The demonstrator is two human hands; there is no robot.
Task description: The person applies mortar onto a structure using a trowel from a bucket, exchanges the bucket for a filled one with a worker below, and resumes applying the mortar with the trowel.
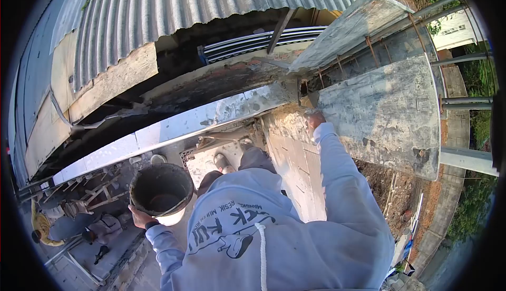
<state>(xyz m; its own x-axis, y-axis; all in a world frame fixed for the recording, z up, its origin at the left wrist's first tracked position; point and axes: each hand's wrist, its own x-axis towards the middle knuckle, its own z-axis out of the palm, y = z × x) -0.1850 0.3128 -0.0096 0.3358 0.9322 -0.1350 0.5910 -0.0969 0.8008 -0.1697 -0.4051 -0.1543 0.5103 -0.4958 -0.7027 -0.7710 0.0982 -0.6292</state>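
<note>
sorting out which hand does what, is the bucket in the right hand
No, the left hand holds the bucket, while the right hand is by the slab.

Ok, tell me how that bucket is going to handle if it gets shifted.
The bucket will probably swing or tip a little, since the left hand holds it at one side only. It is likely fairly light for its size, as no fill reaches near the rim. Its wall, smeared with dried-looking grime, may feel more gritty than slippery.
</note>
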